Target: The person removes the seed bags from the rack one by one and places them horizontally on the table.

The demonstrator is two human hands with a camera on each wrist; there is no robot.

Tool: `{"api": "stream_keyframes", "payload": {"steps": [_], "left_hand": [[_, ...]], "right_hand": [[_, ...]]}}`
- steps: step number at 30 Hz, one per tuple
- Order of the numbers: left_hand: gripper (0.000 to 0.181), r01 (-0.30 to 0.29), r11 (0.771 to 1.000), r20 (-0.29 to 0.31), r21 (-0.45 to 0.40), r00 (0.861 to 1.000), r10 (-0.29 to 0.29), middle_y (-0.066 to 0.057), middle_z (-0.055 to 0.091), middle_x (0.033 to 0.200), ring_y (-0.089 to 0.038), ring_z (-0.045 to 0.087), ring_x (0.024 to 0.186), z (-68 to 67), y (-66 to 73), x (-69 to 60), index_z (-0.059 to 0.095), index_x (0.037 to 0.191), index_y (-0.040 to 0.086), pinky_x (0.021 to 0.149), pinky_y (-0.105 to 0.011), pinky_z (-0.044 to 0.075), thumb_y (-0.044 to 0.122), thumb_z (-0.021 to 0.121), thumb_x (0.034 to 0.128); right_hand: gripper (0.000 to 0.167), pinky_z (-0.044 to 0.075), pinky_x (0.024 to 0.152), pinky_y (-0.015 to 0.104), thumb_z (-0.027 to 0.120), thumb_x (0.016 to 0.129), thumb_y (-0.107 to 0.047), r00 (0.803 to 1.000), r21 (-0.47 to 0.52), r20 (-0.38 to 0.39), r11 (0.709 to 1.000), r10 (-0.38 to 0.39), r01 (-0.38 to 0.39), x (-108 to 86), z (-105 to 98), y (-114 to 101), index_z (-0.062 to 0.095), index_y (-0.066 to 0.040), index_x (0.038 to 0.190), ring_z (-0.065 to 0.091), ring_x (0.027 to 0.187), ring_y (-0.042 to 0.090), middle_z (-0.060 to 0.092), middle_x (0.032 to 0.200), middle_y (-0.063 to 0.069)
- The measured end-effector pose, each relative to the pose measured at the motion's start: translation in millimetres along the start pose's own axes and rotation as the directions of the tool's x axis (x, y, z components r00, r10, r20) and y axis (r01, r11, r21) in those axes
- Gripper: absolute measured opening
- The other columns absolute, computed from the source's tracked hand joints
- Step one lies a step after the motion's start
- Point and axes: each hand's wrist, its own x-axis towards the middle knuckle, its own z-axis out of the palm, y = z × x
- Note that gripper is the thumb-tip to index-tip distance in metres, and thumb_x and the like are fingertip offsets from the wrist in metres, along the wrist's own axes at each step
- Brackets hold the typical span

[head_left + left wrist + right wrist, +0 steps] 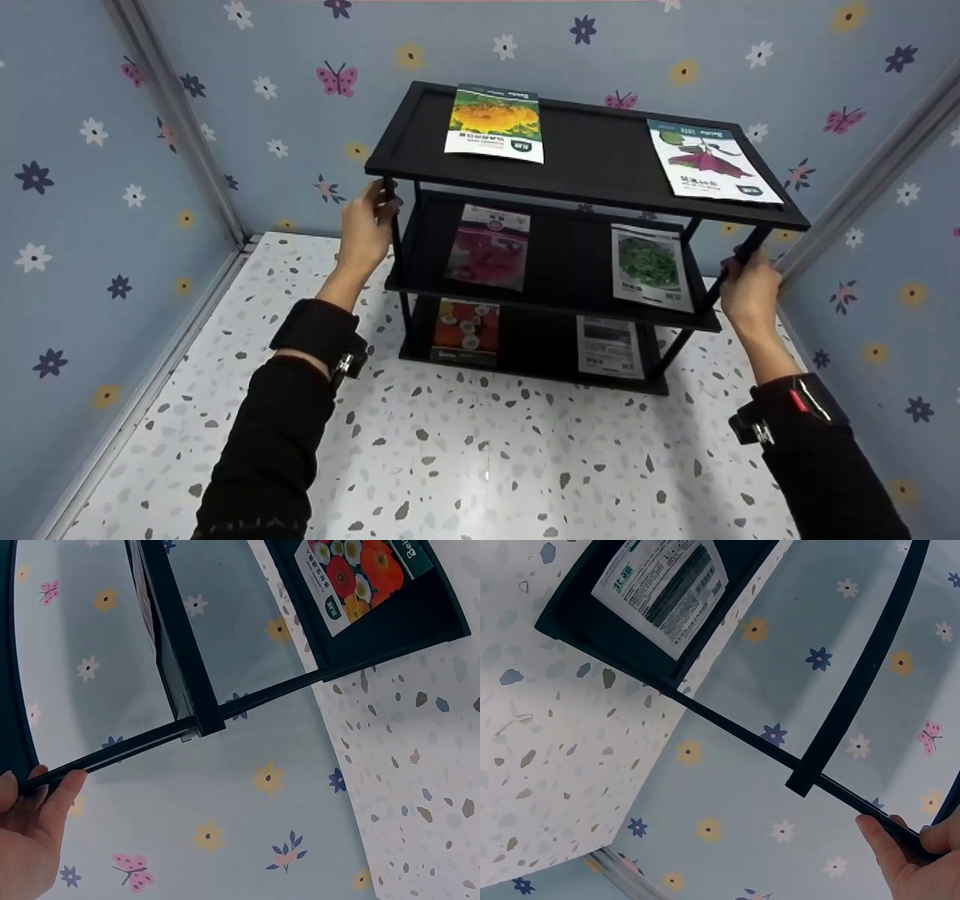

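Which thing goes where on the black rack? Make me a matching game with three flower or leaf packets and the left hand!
Things:
1. the yellow flower packet
2. the green leaf packet
3. the red and white flower packet
4. the left hand

Places:
A. on the middle shelf
B. gripping a black post
C. on the bottom shelf
D. on the top shelf

Right pairs: 1-D, 2-A, 3-C, 4-B

Shelf (592,150) looks matt, pkts (495,124) sl. glossy, tbltop (480,450) smooth w/ sheen, sleeves (262,442) cloth.
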Motion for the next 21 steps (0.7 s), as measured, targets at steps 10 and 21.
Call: {"api": "stream_keyframes", "payload": {"steps": [10, 21], "left_hand": [[0.028, 0.024, 1.000, 0.004, -0.002, 1.000, -0.024, -0.021, 0.057, 0.109, -0.027, 0.056, 0.099, -2.9, 3.4, -1.4, 0.051, 0.118, -0.003, 0.082, -0.035, 0.047, 0.004, 0.045, 0.0920], [0.036, 0.061, 0.842, 0.152, 0.536, 0.974, -0.168, -0.022, 0.058, 0.102, -0.034, 0.059, 0.077, -6.8, 22.7, -22.7, 0.052, 0.116, -0.005, 0.060, -0.043, 0.049, 0.019, 0.053, 0.0895]], "right_hand": [[0.015, 0.045, 0.069, 0.050, 0.045, 0.088, 0.003, 1.000, -0.008, 0.005, 1.000, -0.020, 0.020, 4.1, 0.2, 1.6, 0.047, 0.011, 0.101, 0.056, 0.077, 0.044, 0.058, 0.085, 0.030], [0.024, 0.042, 0.056, 0.055, 0.050, 0.086, -0.007, 0.959, -0.248, 0.283, 0.964, -0.027, 0.100, -8.4, -26.0, -14.0, 0.057, 0.017, 0.083, 0.054, 0.067, 0.048, 0.056, 0.076, 0.034]]}}
